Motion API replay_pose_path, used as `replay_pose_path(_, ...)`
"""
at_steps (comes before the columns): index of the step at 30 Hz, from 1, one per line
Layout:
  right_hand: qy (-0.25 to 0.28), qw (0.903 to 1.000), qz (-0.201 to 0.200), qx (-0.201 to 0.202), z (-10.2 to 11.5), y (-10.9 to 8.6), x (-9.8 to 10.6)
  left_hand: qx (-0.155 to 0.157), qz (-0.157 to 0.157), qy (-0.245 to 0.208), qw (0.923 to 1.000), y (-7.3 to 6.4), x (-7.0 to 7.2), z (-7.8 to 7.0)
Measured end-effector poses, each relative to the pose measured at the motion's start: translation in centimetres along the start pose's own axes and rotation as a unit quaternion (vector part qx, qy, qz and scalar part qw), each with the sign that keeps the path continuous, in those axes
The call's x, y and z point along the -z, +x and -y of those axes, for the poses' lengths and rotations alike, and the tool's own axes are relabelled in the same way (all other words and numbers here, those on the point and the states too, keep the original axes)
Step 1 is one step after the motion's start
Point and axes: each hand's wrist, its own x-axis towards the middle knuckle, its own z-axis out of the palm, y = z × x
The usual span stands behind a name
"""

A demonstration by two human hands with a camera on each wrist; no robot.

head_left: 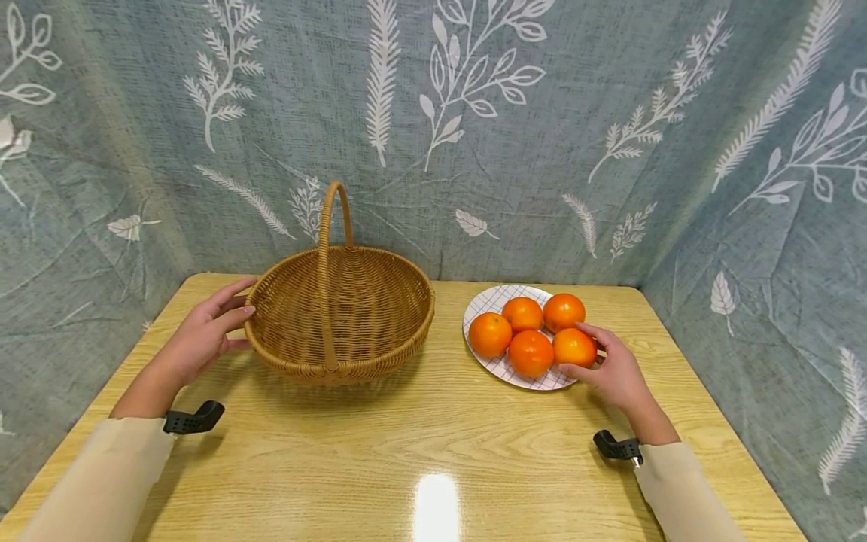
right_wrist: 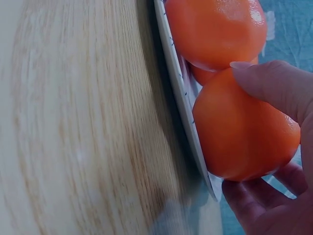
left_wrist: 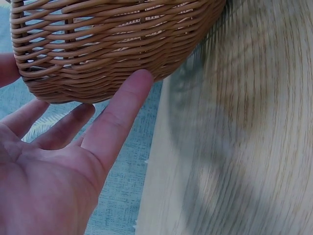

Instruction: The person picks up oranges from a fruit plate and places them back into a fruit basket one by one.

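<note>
A brown wicker basket (head_left: 369, 301) with a tall arched handle stands on the left of the table. My left hand (head_left: 206, 331) holds its left edge, thumb at the rim and fingers (left_wrist: 120, 117) against the woven outside. To the right, a white plate (head_left: 489, 299) with a dark grid pattern carries several oranges. My right hand (head_left: 616, 369) grips the rightmost orange (head_left: 574, 348) from its outer side. The right wrist view shows the thumb on one side of this orange (right_wrist: 244, 129) and fingers (right_wrist: 242, 198) curled round the other; the plate's edge is close beside it.
The other oranges (head_left: 531, 354) sit close together on the plate. Bare wooden tabletop (head_left: 379, 444) lies in front of basket and plate. Blue-grey patterned cloth (head_left: 515, 150) hangs behind the table and along both sides.
</note>
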Motion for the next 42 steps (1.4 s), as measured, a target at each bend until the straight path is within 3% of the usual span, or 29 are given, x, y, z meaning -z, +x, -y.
replay_pose_path(7, -0.002, 0.9999, -0.012, -0.001, 0.1, -0.2, 0.3, -0.004, 0.006, -0.003, 1.0, 0.1, 0.1, 0.1)
replay_pose_path(16, -0.014, 0.9988, -0.037, 0.028, 1.2, 0.0, 0.9, -0.007, 0.009, -0.008, 0.9999, 0.0, 0.1, 0.0)
replay_pose_path(32, 0.009, 0.9983, -0.031, 0.049, 5.2, 1.2, 1.2, -0.012, 0.016, -0.028, 0.9994, 0.0, 0.0, -0.2)
replay_pose_path(42, 0.079, 0.9951, -0.005, 0.06, 8.2, 2.7, 0.0, -0.008, 0.031, -0.039, 0.9987, -0.1, 0.4, -0.1)
